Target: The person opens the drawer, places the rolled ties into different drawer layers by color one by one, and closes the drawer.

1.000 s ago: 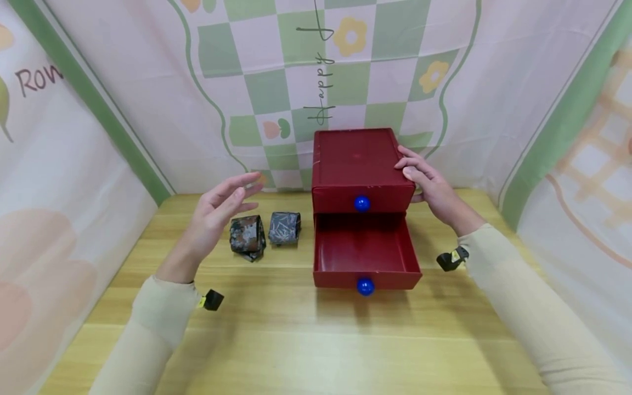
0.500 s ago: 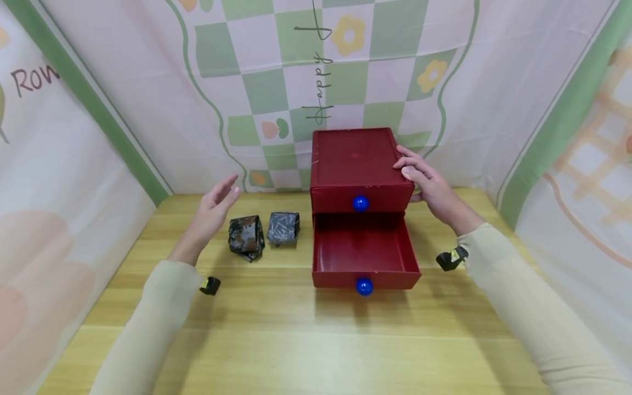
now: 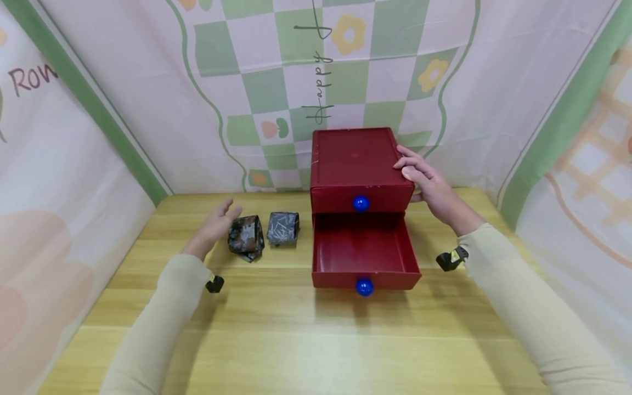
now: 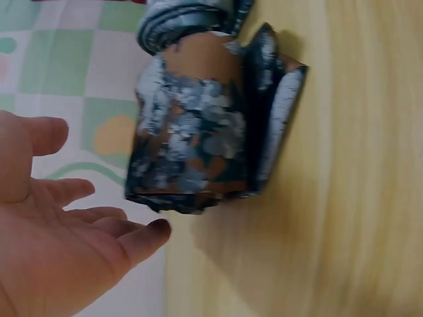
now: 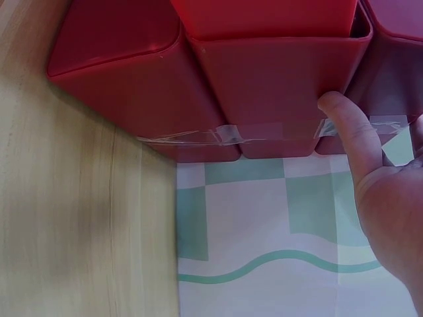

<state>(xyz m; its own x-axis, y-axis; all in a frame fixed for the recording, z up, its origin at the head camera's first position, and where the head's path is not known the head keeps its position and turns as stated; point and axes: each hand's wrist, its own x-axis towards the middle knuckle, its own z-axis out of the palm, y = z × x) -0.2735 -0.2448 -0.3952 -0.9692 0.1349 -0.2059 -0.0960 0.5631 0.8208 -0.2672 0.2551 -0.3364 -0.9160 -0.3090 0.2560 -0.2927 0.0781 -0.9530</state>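
My left hand [image 3: 213, 227] hovers just left of a rolled camouflage-patterned bundle [image 3: 246, 237], its fingers spread and holding nothing. In the left wrist view the brown, grey and dark bundle [image 4: 192, 132] shows its loose folded edge, and a small gap seems to separate it from the fingertips. A second roll [image 3: 283, 228], grey with light streaks, lies to its right. My right hand [image 3: 432, 189] rests against the right side of a dark red two-drawer cabinet [image 3: 353, 156]. In the right wrist view, the thumb [image 5: 353, 132] presses on the red wall. The lower drawer [image 3: 365, 249] is pulled out with nothing inside.
Each drawer front has a blue ball knob [image 3: 364, 287]. Clear tape [image 5: 231, 134] runs along the cabinet's side. A wooden table [image 3: 296, 340] bears everything, and patterned cloth [image 3: 266, 90] hangs behind and at both sides.
My left hand has come down from above and behind the camouflage bundle to a place low at its left side. The right hand, cabinet and both rolls have stayed put.
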